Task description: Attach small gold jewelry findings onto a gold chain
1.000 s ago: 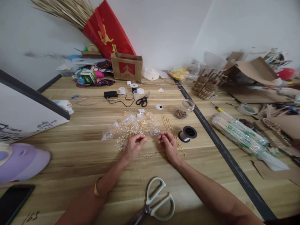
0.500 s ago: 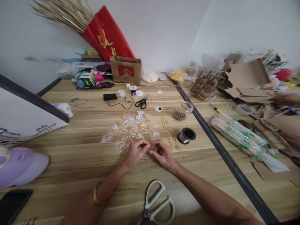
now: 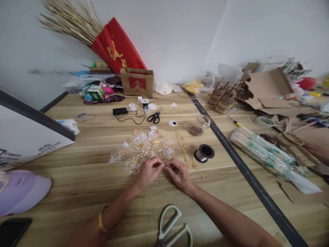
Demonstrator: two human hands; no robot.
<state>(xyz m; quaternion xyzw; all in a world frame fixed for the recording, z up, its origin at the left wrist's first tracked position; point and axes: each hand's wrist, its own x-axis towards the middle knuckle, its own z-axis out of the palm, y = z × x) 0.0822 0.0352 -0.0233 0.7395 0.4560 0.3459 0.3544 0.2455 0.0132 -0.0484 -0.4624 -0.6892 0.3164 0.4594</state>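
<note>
My left hand (image 3: 151,171) and my right hand (image 3: 179,173) meet fingertip to fingertip at the middle of the table, both pinched closed. Whatever sits between the fingers is too small to make out. Just beyond them spreads a pile of clear and gold beads and small bagged findings (image 3: 142,147). Right of my right hand lies a gold chain (image 3: 183,149), with a spool of clear line (image 3: 204,153) beside it. A short gold chain piece (image 3: 160,181) rests below my hands. Pale-handled scissors (image 3: 171,224) lie between my forearms.
Black scissors (image 3: 154,118), a tub of brown beads (image 3: 197,130) and a black adapter (image 3: 120,111) lie farther back. Bagged wooden sticks (image 3: 262,147) lie right of a dark strip (image 3: 231,154). Another person's hand (image 3: 317,151) shows at the right edge. A phone (image 3: 15,231) lies front left.
The view has tilted up slightly, so everything sits a little lower. My fingertips have drawn closer together. The other person's hand at the right has shifted.
</note>
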